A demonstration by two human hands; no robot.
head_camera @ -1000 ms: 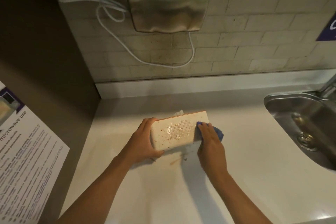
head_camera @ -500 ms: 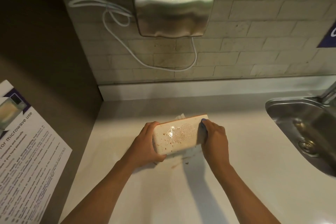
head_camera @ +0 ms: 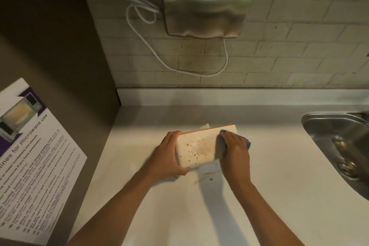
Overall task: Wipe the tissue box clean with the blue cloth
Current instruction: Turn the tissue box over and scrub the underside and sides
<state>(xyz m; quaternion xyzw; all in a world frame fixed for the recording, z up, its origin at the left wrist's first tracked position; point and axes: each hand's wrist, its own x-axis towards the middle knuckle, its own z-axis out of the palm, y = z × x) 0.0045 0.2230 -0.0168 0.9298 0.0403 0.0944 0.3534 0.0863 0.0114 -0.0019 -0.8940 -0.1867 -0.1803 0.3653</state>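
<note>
Your left hand (head_camera: 166,156) has its grip wrapped round the left end of the tissue box (head_camera: 196,149), fingers over the top, thumb under the near edge; your right hand (head_camera: 235,149) presses the blue cloth (head_camera: 247,143) vs the box's right end. Box sits tipped on the white bench (head_camera: 279,195), mid-bench, speckled w/ brown spots, crumbs just in front. Sink (head_camera: 339,136) to the right, hand dryer (head_camera: 207,2) on the wall above.

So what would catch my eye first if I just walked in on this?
Probably the stained tissue box mid-counter, tipped up: the left hand grips its left end while the right hand presses a blue cloth against its right end. Above it, a shiny steel hand dryer hangs on the tiled wall, and a steel sink sits at the right.
</note>
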